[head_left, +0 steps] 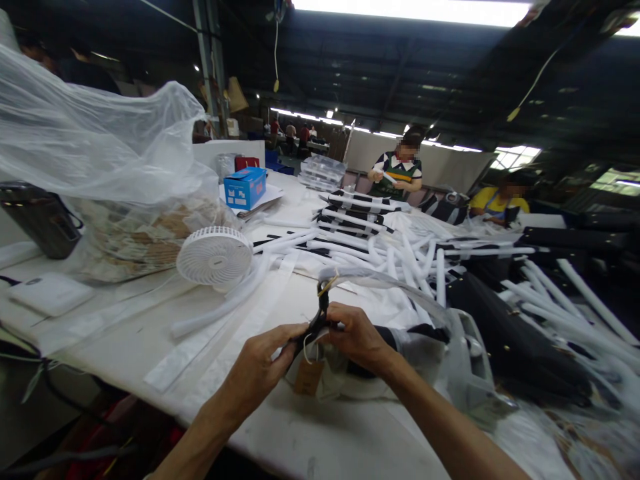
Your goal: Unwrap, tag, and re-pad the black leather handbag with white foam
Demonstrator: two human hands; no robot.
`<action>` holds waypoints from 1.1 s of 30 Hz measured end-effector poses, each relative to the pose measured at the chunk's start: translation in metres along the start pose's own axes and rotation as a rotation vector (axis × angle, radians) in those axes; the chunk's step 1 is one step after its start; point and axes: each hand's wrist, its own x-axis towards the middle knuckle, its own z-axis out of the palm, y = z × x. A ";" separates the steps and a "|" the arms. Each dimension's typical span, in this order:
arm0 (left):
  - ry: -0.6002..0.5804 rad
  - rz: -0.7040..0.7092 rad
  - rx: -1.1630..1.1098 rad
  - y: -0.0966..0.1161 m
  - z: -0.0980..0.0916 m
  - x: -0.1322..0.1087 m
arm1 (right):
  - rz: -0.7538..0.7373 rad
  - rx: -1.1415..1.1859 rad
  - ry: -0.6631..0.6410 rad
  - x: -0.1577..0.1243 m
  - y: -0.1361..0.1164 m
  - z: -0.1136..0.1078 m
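white table (295, 437) stands beneath a dark ceiling (365, 63), left hand (257, 357) and right hand (361, 337) gripping a black strap (323, 301).

A narrow black strap (316, 324) stands tilted above the white tabletop (280, 427), its top end beside a thin yellowish tie (328, 285); finer detail is blurred. Just below hangs a rectangular brown card tag (307, 377) on a white string loop (313, 357), against a crumpled pale fabric bag (340, 381) with black parts, resting on the tabletop.
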 end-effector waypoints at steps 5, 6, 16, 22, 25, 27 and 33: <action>-0.040 -0.036 -0.017 0.004 -0.002 -0.001 | -0.009 0.007 0.016 -0.001 0.003 0.001; -0.031 -0.019 0.002 0.004 -0.002 -0.001 | 0.000 0.009 0.016 -0.002 0.003 0.001; 0.046 -0.127 -0.033 -0.002 -0.002 0.004 | 0.063 0.059 0.009 -0.002 -0.004 0.000; -0.065 -0.219 -0.061 -0.014 -0.009 -0.001 | 0.084 0.123 -0.060 0.000 -0.011 -0.004; 0.000 -0.174 0.054 -0.016 -0.013 -0.003 | 0.131 0.141 -0.114 0.002 -0.014 -0.008; 0.077 -0.066 0.211 -0.017 -0.012 -0.006 | 0.162 0.151 -0.097 0.004 -0.016 -0.012; 0.179 0.103 0.595 -0.018 0.002 -0.020 | 0.234 0.299 0.135 0.011 -0.039 -0.014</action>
